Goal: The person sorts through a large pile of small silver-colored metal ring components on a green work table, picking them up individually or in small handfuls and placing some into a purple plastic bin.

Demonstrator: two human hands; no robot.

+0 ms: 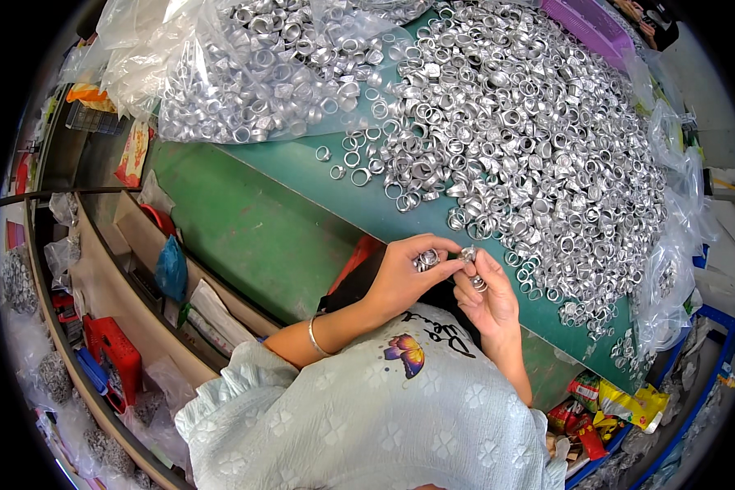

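My left hand (402, 276) is closed around several silver-coloured metal rings (425, 260), which show between its fingers and palm. Its thumb and forefinger reach to my right hand (492, 306). At the meeting fingertips there is a silver ring (468, 254) with a wide top. Another silver ring (478, 283) rests in the curled fingers of my right hand, which is closed as well. Both hands are over the near edge of a green table (294, 184). A large heap of loose silver rings (539, 139) spreads just beyond them.
A clear plastic bag (253, 90) full of rings lies at the far left of the table. A purple basket (588, 28) stands at the back. Plastic sheeting (670, 220) hangs at the right edge. To the left are shelves with a red container (114, 355); snack packets (629, 400) sit lower right.
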